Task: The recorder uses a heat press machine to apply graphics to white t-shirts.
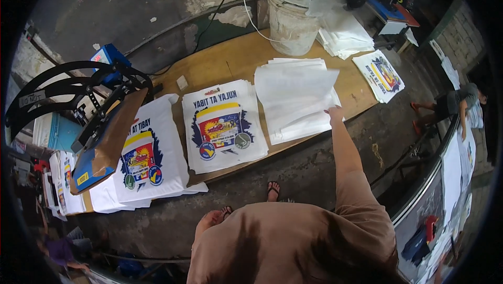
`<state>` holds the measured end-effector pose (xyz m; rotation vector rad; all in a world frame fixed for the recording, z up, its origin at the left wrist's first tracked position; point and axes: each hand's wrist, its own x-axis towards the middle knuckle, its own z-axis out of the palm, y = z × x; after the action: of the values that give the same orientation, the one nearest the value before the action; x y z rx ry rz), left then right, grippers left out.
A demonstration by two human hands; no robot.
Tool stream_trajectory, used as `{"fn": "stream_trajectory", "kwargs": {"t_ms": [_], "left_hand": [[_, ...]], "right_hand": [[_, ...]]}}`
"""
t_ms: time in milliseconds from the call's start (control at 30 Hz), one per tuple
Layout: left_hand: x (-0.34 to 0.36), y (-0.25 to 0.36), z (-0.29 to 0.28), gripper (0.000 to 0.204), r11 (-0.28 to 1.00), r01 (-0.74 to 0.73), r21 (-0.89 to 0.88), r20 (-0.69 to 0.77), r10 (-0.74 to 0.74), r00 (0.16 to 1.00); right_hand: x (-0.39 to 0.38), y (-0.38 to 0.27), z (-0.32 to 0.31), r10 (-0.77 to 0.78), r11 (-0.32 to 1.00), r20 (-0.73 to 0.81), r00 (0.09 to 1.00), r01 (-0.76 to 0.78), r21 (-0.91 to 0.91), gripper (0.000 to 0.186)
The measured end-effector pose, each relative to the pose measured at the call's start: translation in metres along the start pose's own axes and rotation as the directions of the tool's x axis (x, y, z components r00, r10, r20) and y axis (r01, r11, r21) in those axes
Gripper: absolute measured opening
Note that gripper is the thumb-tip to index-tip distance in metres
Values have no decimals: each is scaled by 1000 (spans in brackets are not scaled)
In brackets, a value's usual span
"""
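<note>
My right hand [333, 112] pinches the edge of a white sheet [293, 90] at the near right of a stack of plain sheets, with its top sheet slightly lifted. My left hand [210, 218] hangs low beside my body, partly hidden, its fingers unclear. Left of the plain stack lies a pile of printed sheets [220, 161] with a mirrored colourful bucket design. Further left, a white shirt [173, 174] printed with a similar design lies by an open heat press [99, 147]. A smaller printed stack [369, 71] lies at the wooden table's [236, 61] right end.
A plastic bucket [291, 32], more white sheets [343, 40] and cables stand along the back wall. Another machine [387, 6] is at far right back. A person [453, 105] stands at right beside a dark table [419, 216]; another person [57, 247] is at lower left.
</note>
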<state>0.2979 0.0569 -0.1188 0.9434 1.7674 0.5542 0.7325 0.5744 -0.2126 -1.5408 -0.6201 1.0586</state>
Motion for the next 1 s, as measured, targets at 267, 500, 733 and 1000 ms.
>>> {"fn": "stream_trajectory", "kwargs": {"t_ms": [267,500,733,1000], "left_hand": [[-16,41,37,28,984,112,142,-122,-95,988],[-17,1,52,28,980,133,151,-223,-97,970],[-28,-10,61,26,986,108,127,-166,-86,982],[-65,-29,39,24,995,96,21,-279,-86,956]], "right_hand": [[78,30,-29,100,986,-19,995,-102,-135,40],[98,34,-31,165,935,-13,986,-160,-315,45],[91,13,-25,88,878,-101,991,-125,-461,43],[75,5,-29,-93,407,-443,892,-372,-834,48]]}}
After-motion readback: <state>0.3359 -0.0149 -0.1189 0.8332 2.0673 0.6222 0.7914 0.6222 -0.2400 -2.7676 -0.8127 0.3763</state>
